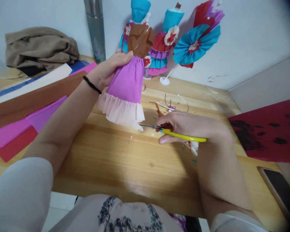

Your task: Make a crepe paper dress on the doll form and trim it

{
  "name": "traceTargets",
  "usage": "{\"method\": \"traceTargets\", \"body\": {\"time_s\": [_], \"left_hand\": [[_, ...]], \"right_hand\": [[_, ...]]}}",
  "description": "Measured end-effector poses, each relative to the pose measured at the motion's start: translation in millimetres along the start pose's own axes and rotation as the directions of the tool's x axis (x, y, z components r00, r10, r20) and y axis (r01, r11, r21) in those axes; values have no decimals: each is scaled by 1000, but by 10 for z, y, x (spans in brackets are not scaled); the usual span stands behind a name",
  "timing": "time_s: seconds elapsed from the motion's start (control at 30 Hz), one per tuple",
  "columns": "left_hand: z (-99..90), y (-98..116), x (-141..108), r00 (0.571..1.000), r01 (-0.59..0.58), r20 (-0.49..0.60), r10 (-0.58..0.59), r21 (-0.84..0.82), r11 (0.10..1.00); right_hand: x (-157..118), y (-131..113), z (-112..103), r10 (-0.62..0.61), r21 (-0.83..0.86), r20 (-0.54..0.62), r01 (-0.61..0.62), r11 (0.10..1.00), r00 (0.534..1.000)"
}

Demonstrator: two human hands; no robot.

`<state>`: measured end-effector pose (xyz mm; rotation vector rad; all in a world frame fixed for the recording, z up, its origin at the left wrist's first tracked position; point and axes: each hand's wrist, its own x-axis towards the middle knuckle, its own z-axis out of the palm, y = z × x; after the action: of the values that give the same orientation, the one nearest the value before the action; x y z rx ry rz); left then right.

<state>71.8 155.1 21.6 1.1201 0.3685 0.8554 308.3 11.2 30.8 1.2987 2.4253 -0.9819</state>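
Observation:
A small paper dress (128,80) with a brown top, a purple skirt and a pale pink ruffled hem hangs above the table. My left hand (113,66) pinches it at the waist, thumb in front, other fingers hidden behind. My right hand (178,125) is closed round yellow-handled scissors (186,136). Their blades point left and meet the lower right corner of the pale hem. Tiny pale scraps (152,134) lie on the wood below the blades.
Paper dresses and a blue paper fan flower (197,45) stand along the wall. Coloured paper sheets (38,90), a brown cloth (42,46) and a bottle (95,35) are at left. Scraps (170,106) lie behind my right hand. A phone (277,188) rests at right.

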Motion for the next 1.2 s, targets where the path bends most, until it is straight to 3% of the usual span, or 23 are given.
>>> {"method": "traceTargets", "body": {"time_s": [0.27, 0.47, 0.67, 0.87, 1.07, 1.2], "left_hand": [[-52, 34, -19, 986, 19, -167, -10, 55, 998], [80, 66, -51, 970, 64, -242, -33, 123, 990], [118, 70, -30, 948, 104, -315, -44, 178, 978], [58, 22, 19, 959, 119, -277, -66, 181, 976], [31, -56, 73, 981, 61, -191, -37, 123, 990], [45, -78, 90, 974, 84, -221, -58, 110, 990]], "right_hand": [[-118, 102, -92, -76, 87, 24, 74, 993, 997], [-143, 65, -108, -104, 199, 40, 94, 975, 994], [-53, -13, -73, -151, 228, -17, 151, 962, 988], [-24, -26, -72, -142, 225, -23, 144, 964, 990], [-6, -13, -57, -110, 205, -20, 112, 972, 994], [15, 13, -37, -122, 191, -29, 125, 974, 992]]}}
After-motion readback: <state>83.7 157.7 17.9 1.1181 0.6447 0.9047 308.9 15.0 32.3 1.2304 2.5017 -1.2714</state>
